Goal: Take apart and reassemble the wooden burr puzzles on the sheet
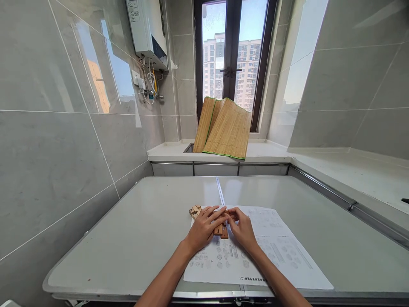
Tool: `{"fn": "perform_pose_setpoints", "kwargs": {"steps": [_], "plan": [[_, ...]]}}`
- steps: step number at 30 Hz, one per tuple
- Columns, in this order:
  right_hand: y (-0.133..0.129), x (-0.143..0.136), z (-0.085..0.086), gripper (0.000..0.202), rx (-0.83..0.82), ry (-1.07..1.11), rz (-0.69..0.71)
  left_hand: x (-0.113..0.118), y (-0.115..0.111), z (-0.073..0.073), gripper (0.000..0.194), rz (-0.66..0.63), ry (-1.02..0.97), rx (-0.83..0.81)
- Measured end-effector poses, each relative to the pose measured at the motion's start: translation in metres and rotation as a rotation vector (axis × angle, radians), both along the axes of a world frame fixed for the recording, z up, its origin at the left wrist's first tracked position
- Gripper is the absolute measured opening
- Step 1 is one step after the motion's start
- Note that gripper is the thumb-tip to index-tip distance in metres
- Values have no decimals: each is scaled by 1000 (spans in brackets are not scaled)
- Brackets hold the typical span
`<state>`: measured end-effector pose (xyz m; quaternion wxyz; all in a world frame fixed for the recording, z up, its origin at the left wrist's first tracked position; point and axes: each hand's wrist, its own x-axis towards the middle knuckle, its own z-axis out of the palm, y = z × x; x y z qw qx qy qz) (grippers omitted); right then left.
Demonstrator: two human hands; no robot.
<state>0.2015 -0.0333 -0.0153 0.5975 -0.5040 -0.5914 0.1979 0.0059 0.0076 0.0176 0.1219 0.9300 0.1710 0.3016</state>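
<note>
Small notched wooden puzzle pieces lie close together on the printed sheet, partly hidden by my hands. My left hand rests over them from the left, its fingers stretched out and reaching toward the right hand. From the right, my right hand has its fingers bent in a pinch at the edge of a wooden piece among them. Beyond my left hand, a lighter group of notched wooden pieces shows at the sheet's upper left corner. The fingertips of both hands nearly meet, so their exact contact is hard to see.
The white paper sheet with printed diagrams covers the middle front of the folding table. Behind stands a white counter with bamboo mats leaning before the window. Tiled walls close off the left and right.
</note>
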Motion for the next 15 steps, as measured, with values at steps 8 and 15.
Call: {"fn": "perform_pose_setpoints", "kwargs": {"steps": [8,15], "plan": [[0,-2,-1,32,-25,14,-7,0,-1,-1,68,66,34,32],[1,-1,-5,32,-3,-8,-60,5,-3,-7,63,76,9,50]]}}
